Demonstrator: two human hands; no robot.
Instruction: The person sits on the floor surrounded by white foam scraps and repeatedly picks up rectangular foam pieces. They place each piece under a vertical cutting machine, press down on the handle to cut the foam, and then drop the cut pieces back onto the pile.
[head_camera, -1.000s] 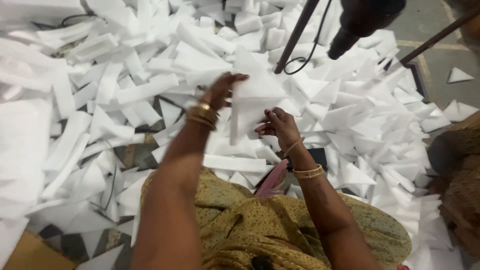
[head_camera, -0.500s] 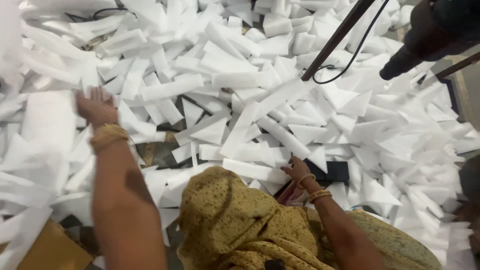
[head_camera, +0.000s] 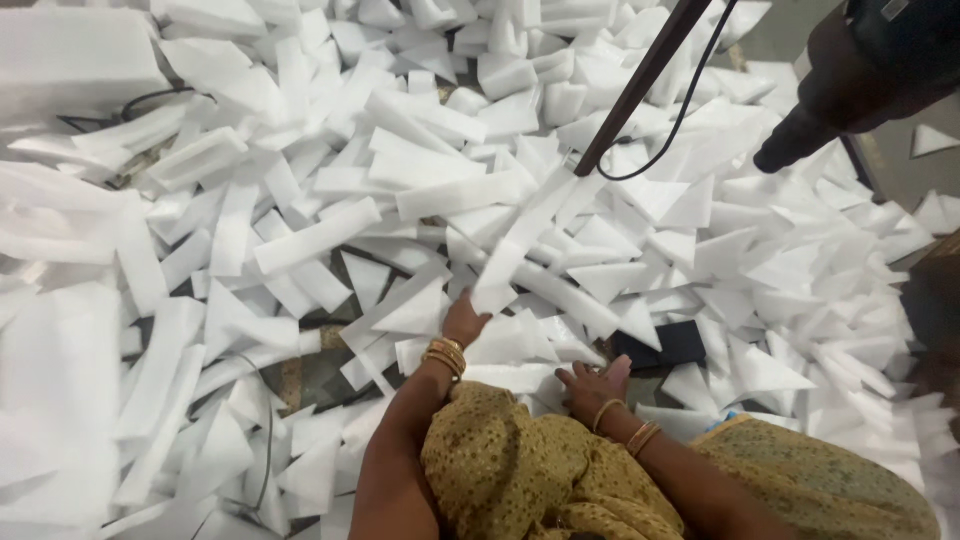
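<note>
**Foam offcuts on floor: handling and grip check**

I see the left hand (head_camera: 464, 322) reaching forward into the pile, fingers closed around the near end of a long white foam strip (head_camera: 520, 240) that runs up and away toward the far side of the floor. The strip lies over other white foam offcuts (head_camera: 330, 235), strips and triangles heaped across nearly the whole floor (head_camera: 300, 375). In my judgement this material is very light, soft and compressible, easily torn at thin corners; a hold at the end or along a long edge should suffice, with little squeeze.

The right hand (head_camera: 592, 388) rests palm down and fingers spread on the foam pieces just ahead of the mustard patterned cloth (head_camera: 510, 470), holding nothing. A small dark flat object (head_camera: 668, 345) lies near it. A dark rod (head_camera: 640, 85) with a black cable (head_camera: 690, 105) stands toward the far right.
</note>
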